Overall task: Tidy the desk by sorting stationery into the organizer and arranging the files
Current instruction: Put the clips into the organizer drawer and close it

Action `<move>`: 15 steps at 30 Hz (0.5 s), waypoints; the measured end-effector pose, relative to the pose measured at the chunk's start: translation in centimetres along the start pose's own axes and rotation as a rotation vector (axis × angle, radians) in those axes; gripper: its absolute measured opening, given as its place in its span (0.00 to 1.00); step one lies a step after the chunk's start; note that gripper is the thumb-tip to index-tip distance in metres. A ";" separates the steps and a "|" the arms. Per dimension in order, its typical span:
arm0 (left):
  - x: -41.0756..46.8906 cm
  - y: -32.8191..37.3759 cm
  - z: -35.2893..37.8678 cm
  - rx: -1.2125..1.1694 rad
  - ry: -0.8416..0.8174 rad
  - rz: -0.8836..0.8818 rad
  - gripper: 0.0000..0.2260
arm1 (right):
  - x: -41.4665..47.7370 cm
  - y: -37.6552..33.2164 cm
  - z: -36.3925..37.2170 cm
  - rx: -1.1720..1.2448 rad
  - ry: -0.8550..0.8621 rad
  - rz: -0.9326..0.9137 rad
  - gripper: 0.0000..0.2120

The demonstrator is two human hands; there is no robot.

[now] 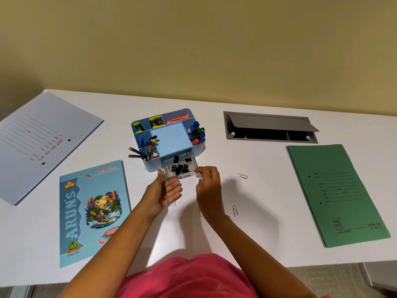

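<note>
While the light-blue plastic desk organizer (169, 138) stood at mid-counter, its clear plastic drawer (180, 166) was pulled out at the front, toward the person, and held a heap of black binder clips (179, 166). Pens and pencils filled the organizer's left compartment (146, 150), and markers the right one. The left hand (165, 193), palm up and fingers loosely spread, cupped the drawer's near left corner, thumb against its side. The right hand (208, 186), fingers curled narrow, pinched the drawer's near right edge. Two silver wire paper clips (242, 176) (235, 210) lay loose on the white counter (268, 233) right of the hands. A green card file (337, 194) lay far right, a pale blue-grey file (40, 145) far left, and an illustrated blue notebook (94, 211) beside the left forearm.
</note>
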State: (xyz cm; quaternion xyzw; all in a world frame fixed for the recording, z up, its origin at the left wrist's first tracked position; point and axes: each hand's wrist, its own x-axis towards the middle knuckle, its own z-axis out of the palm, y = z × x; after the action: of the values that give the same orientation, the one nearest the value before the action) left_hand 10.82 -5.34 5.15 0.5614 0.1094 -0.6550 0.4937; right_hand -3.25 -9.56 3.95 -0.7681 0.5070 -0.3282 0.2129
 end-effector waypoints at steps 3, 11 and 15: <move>0.0 0.0 0.3 -0.081 -0.005 -0.031 0.25 | -1.4 1.1 -0.2 -0.027 -0.069 0.076 0.25; 0.0 1.9 1.8 -0.101 -0.008 0.133 0.17 | -1.6 1.6 0.4 -0.086 -0.148 0.096 0.27; -0.3 2.7 2.7 -0.007 0.005 0.198 0.13 | -1.3 1.8 1.6 -0.162 -0.201 0.007 0.27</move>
State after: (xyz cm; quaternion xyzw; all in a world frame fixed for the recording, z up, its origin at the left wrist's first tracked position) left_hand 11.20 -8.34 7.44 0.5695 0.0568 -0.6012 0.5577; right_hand -3.59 -9.12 1.30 -0.8100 0.5106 -0.2070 0.2011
